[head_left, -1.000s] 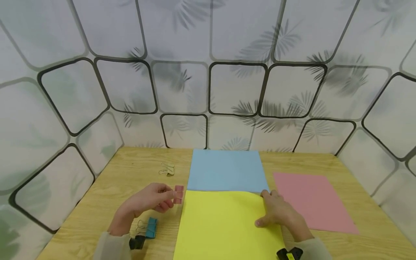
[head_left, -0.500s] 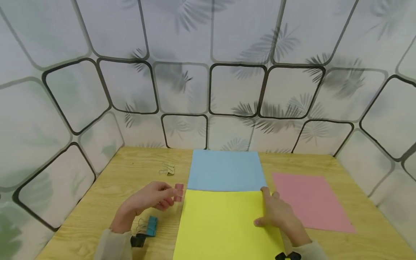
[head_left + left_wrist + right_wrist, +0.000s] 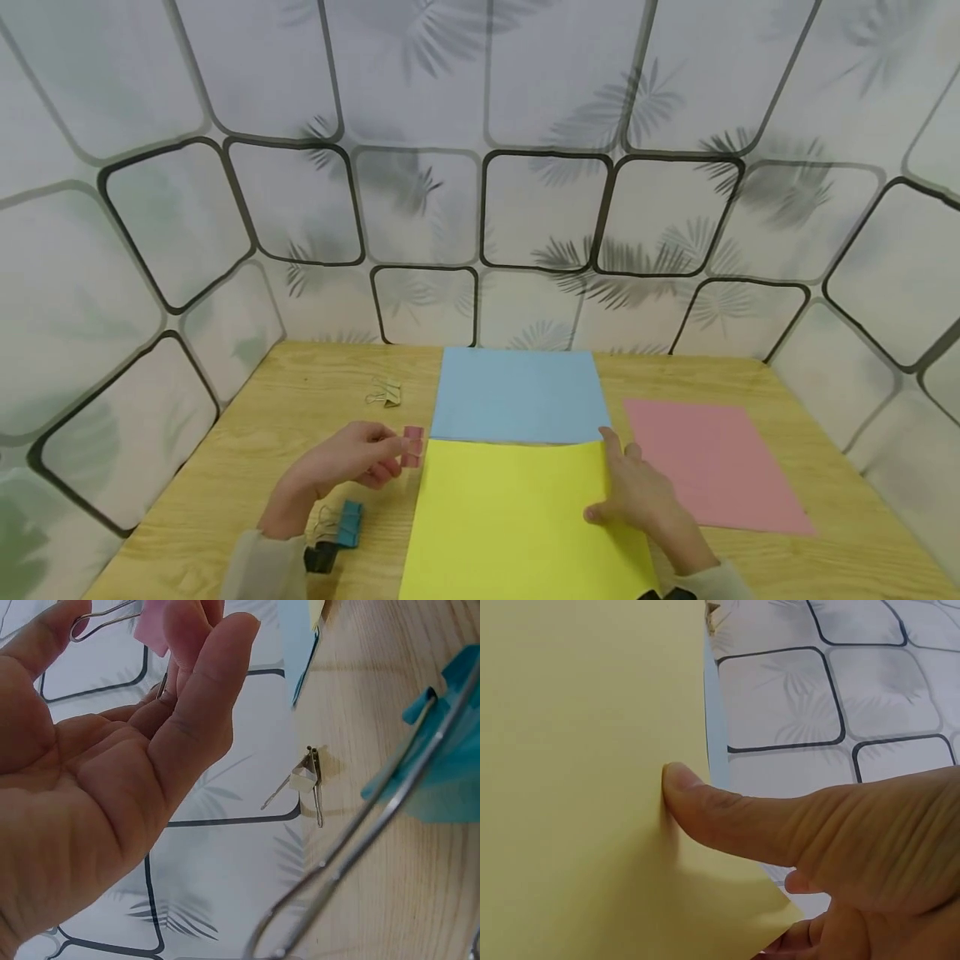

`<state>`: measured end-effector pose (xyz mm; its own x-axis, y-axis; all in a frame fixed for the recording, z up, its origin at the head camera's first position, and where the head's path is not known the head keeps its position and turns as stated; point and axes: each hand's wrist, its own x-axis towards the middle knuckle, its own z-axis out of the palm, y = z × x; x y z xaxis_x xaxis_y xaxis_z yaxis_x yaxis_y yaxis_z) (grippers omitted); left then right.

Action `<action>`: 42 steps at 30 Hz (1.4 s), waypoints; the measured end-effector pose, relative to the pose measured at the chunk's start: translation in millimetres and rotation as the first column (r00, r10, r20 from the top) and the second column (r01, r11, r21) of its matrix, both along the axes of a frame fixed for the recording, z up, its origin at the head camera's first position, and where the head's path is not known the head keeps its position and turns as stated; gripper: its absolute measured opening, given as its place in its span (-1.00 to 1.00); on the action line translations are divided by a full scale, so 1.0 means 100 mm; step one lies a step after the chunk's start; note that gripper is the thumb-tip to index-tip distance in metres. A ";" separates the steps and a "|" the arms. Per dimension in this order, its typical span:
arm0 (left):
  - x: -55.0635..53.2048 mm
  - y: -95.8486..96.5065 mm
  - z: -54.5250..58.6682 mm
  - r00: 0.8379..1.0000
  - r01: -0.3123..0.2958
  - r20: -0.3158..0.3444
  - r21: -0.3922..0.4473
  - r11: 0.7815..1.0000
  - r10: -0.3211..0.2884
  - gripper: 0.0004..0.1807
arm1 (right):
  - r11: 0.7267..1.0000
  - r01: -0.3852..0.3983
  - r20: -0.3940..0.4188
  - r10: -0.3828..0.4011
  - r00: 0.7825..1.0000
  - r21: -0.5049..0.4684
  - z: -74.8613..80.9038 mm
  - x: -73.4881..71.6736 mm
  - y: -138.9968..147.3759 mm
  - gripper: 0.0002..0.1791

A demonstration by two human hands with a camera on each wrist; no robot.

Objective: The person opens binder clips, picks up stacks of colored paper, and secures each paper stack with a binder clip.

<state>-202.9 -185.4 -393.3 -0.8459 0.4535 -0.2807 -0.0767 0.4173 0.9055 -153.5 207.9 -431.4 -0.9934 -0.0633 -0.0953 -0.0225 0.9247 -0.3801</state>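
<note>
My left hand (image 3: 345, 458) pinches a pink binder clip (image 3: 412, 447) between thumb and fingers, just left of the papers. One wire handle of that clip shows in the left wrist view. A yellow sheet (image 3: 517, 517) lies in front of me, its far edge along or over the near part of a blue sheet (image 3: 521, 396). My right hand (image 3: 641, 492) grips the yellow sheet's right side near the far corner. In the right wrist view the thumb (image 3: 727, 814) presses on top, while fingers sit at the corner's edge, partly hidden.
A teal binder clip (image 3: 349, 525) stands near my left wrist. Farther back lies a pale yellow binder clip (image 3: 387, 392). To the right is a pink sheet (image 3: 716, 467) on the wooden table (image 3: 300, 392). A patterned cloth (image 3: 547, 208) encloses the back and sides.
The yellow sheet's far right corner was bowed up and now sits lower, with a slight dip in its far edge. My right hand shifted slightly left; the left stayed nearly still.
</note>
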 end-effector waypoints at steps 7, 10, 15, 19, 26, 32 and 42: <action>-0.03 0.00 -0.03 0.998 -0.053 -0.018 0.032 0.998 0.054 -0.51 | 1.000 0.003 0.003 -0.003 1.000 -0.002 0.02 0.02 -0.01 0.37; -0.04 0.00 -0.03 0.995 -0.098 -0.030 0.050 0.994 0.099 -0.47 | 1.000 -0.002 -0.007 0.002 1.000 -0.015 0.02 0.02 0.00 0.32; -0.06 -0.01 -0.03 0.992 -0.118 -0.037 0.079 0.990 0.121 -0.42 | 0.997 0.005 0.014 -0.004 1.000 -0.078 -0.01 0.00 0.05 0.14; -0.05 0.00 -0.01 0.988 -0.151 -0.032 0.075 0.986 0.154 -0.41 | 0.992 -0.003 0.002 0.004 1.000 -0.129 -0.04 -0.04 0.10 -0.02; -0.05 0.00 -0.01 0.967 -0.240 -0.052 0.126 0.962 0.249 -0.42 | 0.930 0.047 0.102 -0.010 0.995 -0.364 -0.06 -0.12 0.26 -0.11; -0.09 -0.05 -0.03 0.959 -0.270 -0.027 0.228 0.935 0.283 -0.42 | 0.868 0.000 0.139 0.080 0.987 -0.496 -0.06 -0.15 0.44 -0.80; -0.08 -0.05 0.00 0.947 -0.319 0.049 0.292 0.902 0.319 -0.42 | 0.718 -0.070 0.154 0.242 0.958 -0.693 -0.11 -0.20 0.62 -0.31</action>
